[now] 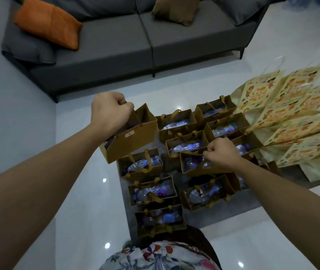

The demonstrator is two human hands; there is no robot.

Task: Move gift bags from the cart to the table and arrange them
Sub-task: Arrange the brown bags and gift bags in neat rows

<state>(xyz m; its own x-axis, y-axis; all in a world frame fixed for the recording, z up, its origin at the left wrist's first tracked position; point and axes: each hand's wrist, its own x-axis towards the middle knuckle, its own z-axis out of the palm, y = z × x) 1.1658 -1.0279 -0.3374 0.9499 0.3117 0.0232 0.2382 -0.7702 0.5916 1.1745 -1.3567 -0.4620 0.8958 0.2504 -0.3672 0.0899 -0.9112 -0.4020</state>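
Gift bags point(176, 170), brown paper ones each with a water bottle lying inside, stand in close rows on the low grey surface point(239, 203) in front of you. Whether that surface is the cart or the table, the view does not make plain. A second cluster of yellow patterned bags point(291, 115) leans along the far right edge, blurred.

You look to be mid-transfer, with one bag in each fist. Your left hand point(109, 114) is clenched round the handles of a raised bag point(130, 139), which hangs tilted below the fist, clear of the rows and over their left edge. Your right hand point(222, 152) is curled on the handles of a second bag point(194, 162) in the middle of the group; that one sits low among its neighbours, touching them, and I judge it barely lifted, if at all.

The next move calls for drawing the right bag straight up so its sides do not drag the bags beside it. Keep the left bag level enough that its bottle point(108, 142) stays put, then carry both across.
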